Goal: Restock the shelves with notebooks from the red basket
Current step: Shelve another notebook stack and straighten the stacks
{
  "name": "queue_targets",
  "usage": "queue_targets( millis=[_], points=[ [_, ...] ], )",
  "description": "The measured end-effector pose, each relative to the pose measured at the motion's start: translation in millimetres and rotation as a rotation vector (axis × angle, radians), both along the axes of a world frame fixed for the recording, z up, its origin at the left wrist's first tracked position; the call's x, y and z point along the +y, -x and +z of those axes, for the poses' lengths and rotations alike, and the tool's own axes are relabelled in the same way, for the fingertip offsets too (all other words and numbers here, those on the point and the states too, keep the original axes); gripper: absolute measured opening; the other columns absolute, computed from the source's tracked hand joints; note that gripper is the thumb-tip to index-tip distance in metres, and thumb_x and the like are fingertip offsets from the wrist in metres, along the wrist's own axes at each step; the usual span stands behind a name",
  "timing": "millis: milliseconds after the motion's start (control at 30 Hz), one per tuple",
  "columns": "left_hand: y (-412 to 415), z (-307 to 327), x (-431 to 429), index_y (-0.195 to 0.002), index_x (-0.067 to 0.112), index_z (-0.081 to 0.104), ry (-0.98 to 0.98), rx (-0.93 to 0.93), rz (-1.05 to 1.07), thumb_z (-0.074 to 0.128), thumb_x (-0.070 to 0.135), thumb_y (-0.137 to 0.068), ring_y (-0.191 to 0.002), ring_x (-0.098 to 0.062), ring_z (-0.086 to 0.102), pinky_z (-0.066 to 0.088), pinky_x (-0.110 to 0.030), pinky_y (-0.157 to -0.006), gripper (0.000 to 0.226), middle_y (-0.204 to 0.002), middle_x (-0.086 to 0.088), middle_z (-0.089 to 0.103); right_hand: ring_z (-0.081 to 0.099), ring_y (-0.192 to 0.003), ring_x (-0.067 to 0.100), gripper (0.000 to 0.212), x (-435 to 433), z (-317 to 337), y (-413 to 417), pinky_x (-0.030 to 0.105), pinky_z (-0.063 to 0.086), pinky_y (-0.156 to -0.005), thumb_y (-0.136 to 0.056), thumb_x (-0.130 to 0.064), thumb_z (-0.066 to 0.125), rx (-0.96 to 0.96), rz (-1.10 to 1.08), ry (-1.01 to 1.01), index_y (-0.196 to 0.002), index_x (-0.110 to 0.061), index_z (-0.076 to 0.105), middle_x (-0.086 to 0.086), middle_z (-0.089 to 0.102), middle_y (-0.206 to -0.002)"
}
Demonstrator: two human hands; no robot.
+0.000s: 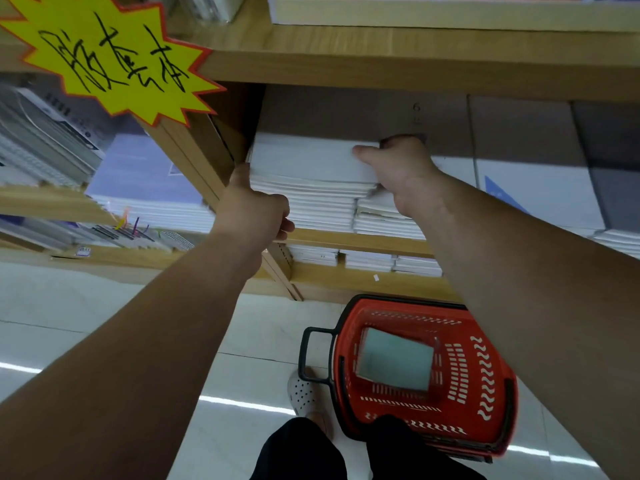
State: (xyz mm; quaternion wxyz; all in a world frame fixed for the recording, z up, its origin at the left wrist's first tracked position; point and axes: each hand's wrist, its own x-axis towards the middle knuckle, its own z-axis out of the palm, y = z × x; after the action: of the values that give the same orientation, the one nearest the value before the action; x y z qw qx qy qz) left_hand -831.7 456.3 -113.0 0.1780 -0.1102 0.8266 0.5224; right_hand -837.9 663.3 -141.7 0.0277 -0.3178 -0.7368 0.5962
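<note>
A stack of white notebooks (311,168) lies on the wooden shelf (363,242), at its left end. My left hand (254,209) grips the stack's front left corner, thumb up along its side. My right hand (398,168) holds the stack's right edge, thumb lying on the top cover, fingers hidden behind. The red basket (478,375) stands on the floor below, between my feet and the shelf, with one grey-green notebook (394,358) lying flat inside.
A lower white stack (384,216) sits right of the held one, and grey and blue-marked stacks (533,188) further right. A yellow starburst sign (114,57) hangs at upper left. More stationery fills the left bay (145,188). A lower shelf (363,261) holds thin stacks.
</note>
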Motion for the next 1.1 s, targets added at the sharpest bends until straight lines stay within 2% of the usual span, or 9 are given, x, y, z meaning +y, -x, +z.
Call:
queue_targets(
  millis=[100, 267, 400, 567, 633, 733, 833, 967, 1100],
  points=[
    [-10, -1, 5, -0.156, 0.025, 0.029, -0.03, -0.019, -0.001, 0.059, -0.003, -0.089, -0.064, -0.023, 0.068, 0.061, -0.036, -0.064, 0.078, -0.084, -0.011, 0.068, 0.059, -0.098, 0.019, 0.054, 4, 3, -1, 0.026, 0.062, -0.067, -0.092, -0.036, 0.072, -0.016, -0.018, 0.012, -0.139, -0.011, 0.058, 0.001, 0.059, -0.134],
    [-34, -10, 14, -0.16, 0.028, 0.022, -0.028, -0.03, -0.078, 0.058, 0.001, -0.092, -0.069, -0.02, 0.067, 0.059, -0.035, -0.065, 0.081, -0.088, -0.006, 0.068, 0.057, -0.099, 0.024, 0.049, 14, 1, -10, 0.05, 0.057, -0.095, -0.094, -0.03, 0.069, -0.035, -0.079, 0.028, -0.138, -0.011, 0.055, 0.005, 0.058, -0.128],
    [-42, -18, 14, -0.157, 0.028, 0.035, 0.256, 0.188, -0.18, 0.061, 0.018, -0.092, -0.098, -0.021, 0.065, 0.055, -0.038, -0.082, 0.071, -0.112, -0.009, 0.064, 0.055, -0.081, 0.015, 0.044, 24, 3, -26, 0.049, 0.057, -0.095, -0.094, -0.027, 0.071, -0.029, -0.134, 0.089, -0.132, -0.012, 0.058, 0.002, 0.06, -0.114],
    [-40, -18, 23, -0.157, 0.02, 0.034, 0.672, 0.602, -0.331, 0.066, 0.035, -0.09, -0.139, -0.034, 0.037, 0.035, -0.047, -0.115, 0.075, -0.151, -0.01, 0.04, 0.06, -0.078, 0.016, 0.01, 48, 6, -60, 0.039, 0.053, -0.077, -0.097, -0.018, 0.066, 0.061, -0.232, 0.145, -0.106, -0.022, 0.063, -0.006, 0.063, -0.087],
    [-33, -19, 34, -0.16, 0.024, 0.022, 0.793, 0.609, -0.472, 0.067, 0.044, -0.089, -0.151, -0.034, 0.019, 0.022, -0.05, -0.122, 0.086, -0.163, -0.01, 0.024, 0.061, -0.076, 0.014, 0.009, 67, 7, -78, 0.041, 0.052, -0.075, -0.097, -0.016, 0.065, 0.097, -0.294, 0.159, -0.098, -0.025, 0.063, -0.009, 0.064, -0.084],
    [-17, -27, 48, -0.162, 0.029, 0.003, 0.947, 0.563, -0.62, 0.065, 0.053, -0.089, -0.156, -0.033, -0.007, 0.004, -0.057, -0.123, 0.098, -0.17, -0.009, -0.006, 0.062, -0.079, 0.007, 0.018, 99, 7, -100, 0.046, 0.056, -0.088, -0.098, -0.014, 0.064, 0.117, -0.361, 0.121, -0.111, -0.027, 0.062, -0.014, 0.064, -0.089],
    [-5, -35, 53, -0.161, 0.028, -0.004, 1.022, 0.531, -0.649, 0.06, 0.058, -0.091, -0.155, -0.034, -0.013, 0.002, -0.06, -0.122, 0.1, -0.169, -0.012, -0.015, 0.067, -0.097, 0.021, 0.027, 118, 0, -106, 0.054, 0.053, -0.101, -0.095, -0.016, 0.069, 0.069, -0.359, 0.008, -0.121, -0.015, 0.064, -0.001, 0.069, -0.106],
    [1, -43, 47, -0.161, 0.026, -0.003, 1.038, 0.528, -0.677, 0.053, 0.059, -0.094, -0.155, -0.035, -0.011, 0.001, -0.062, -0.122, 0.094, -0.169, -0.011, -0.011, 0.063, -0.114, 0.033, 0.046, 106, -13, -88, 0.037, 0.053, -0.096, -0.094, -0.033, 0.067, -0.11, -0.152, -0.335, -0.127, -0.001, 0.059, 0.015, 0.066, -0.123],
    [6, -42, 37, -0.161, 0.031, 0.001, 1.041, 0.57, -0.681, 0.055, 0.06, -0.093, -0.156, -0.034, -0.008, 0.003, -0.066, -0.121, 0.091, -0.17, -0.007, -0.005, 0.044, -0.131, 0.039, 0.077, 94, -7, -69, 0.042, 0.042, -0.104, -0.094, -0.052, 0.062, -0.385, 0.036, -0.797, -0.152, -0.008, 0.037, 0.022, 0.04, -0.148]
  ],
)
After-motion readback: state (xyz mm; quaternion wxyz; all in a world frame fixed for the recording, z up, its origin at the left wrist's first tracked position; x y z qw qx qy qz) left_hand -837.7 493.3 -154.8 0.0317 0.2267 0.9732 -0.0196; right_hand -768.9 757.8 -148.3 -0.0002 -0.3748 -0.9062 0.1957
